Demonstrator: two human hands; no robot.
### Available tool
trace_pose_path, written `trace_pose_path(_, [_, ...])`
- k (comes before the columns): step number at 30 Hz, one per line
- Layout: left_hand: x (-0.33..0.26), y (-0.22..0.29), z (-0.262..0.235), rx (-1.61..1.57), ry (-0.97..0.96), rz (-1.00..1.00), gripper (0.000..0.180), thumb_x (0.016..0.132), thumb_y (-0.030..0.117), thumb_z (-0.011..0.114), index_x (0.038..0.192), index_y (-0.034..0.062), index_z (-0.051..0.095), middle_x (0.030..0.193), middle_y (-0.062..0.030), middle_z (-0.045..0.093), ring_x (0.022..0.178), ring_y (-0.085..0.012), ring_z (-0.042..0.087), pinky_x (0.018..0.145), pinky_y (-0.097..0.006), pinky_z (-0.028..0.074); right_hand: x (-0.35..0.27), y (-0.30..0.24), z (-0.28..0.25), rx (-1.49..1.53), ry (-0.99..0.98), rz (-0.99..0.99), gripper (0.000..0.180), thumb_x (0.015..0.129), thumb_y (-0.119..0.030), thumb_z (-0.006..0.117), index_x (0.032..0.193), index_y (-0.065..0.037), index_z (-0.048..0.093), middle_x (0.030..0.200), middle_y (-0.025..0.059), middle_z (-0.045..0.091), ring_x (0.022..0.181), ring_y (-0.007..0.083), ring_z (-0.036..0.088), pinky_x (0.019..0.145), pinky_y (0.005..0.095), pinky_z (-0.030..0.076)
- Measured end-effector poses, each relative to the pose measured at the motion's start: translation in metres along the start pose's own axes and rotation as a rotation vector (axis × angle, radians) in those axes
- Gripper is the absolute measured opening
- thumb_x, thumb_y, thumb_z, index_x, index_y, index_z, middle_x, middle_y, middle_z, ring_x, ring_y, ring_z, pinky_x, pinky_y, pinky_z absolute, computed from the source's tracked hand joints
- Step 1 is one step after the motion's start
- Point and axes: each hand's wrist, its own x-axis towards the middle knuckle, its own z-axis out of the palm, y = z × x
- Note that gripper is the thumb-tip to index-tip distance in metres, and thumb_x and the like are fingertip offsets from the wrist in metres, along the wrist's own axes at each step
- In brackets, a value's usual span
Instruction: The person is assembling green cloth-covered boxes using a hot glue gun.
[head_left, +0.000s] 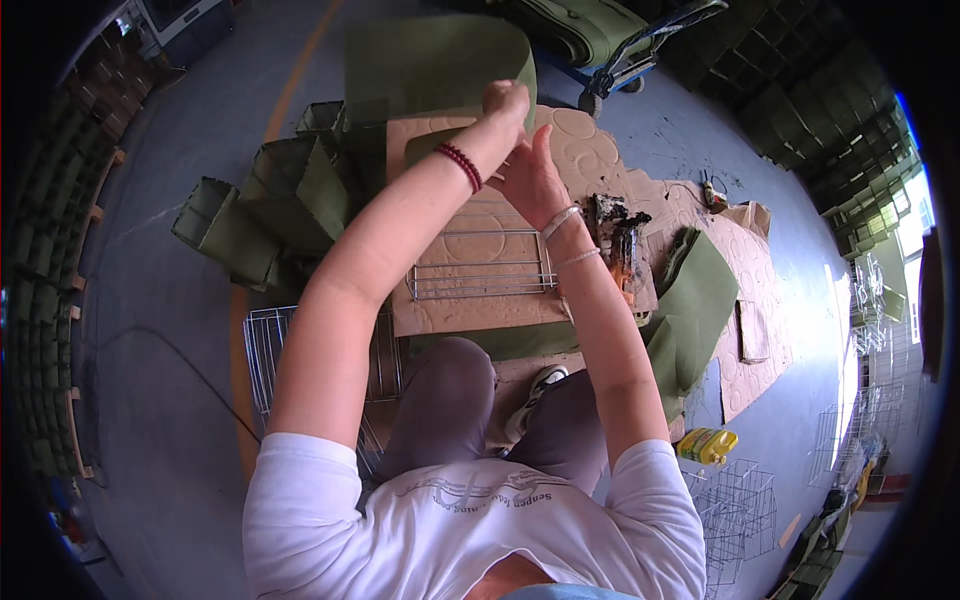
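Note:
My left hand (506,103), above the red bead bracelet, is closed at the lower right edge of a large green sheet (435,60). The sheet is raised, curved at its right side and partly smeared by motion. Just below that hand is my right hand (536,182), thumb up and fingers apart, some of them hidden behind my left wrist; nothing shows in it. Under both arms, a wire rack (480,282) lies on a brown cardboard (430,318) marked with round imprints. A piece of green sheet partly shows behind my left forearm.
Green open boxes (290,185) stand left of the work surface. Right of it are a dark-stained bottle (624,250), folded green sheets (700,300) and a yellow container (707,445). Wire frames (735,515) lie on the floor. A blue trolley (625,65) holds green rolls beyond.

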Motion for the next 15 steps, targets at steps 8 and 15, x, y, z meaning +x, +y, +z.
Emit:
trace_pose_path(8, [0.024,-0.076,-0.017,-0.059,-0.495,-0.384,0.057,0.095,0.037,0.05,0.135,-0.0008,0.038,0.139,-0.0188,0.042,0.126,-0.0336,0.043,0.096,-0.053,0.04,-0.005,0.015,-0.051,0.146,0.372,0.223,0.054,0.095,-0.051,0.049,0.131,-0.01,0.045,0.121,0.0111,0.056,0.11,0.0257,0.057,0.098,0.0438,0.044])
trace_pose_path(15, [-0.026,0.013,-0.053,0.552,-0.921,-0.076,0.083,0.093,0.068,0.028,0.143,0.0023,0.035,0.151,-0.0174,0.029,0.142,-0.0295,0.02,0.114,-0.047,0.02,-0.017,0.008,-0.026,-0.339,0.377,0.087,0.1,0.075,-0.04,0.08,0.143,-0.007,0.015,0.132,0.0162,0.043,0.113,0.0264,0.054,0.085,0.0449,0.051])
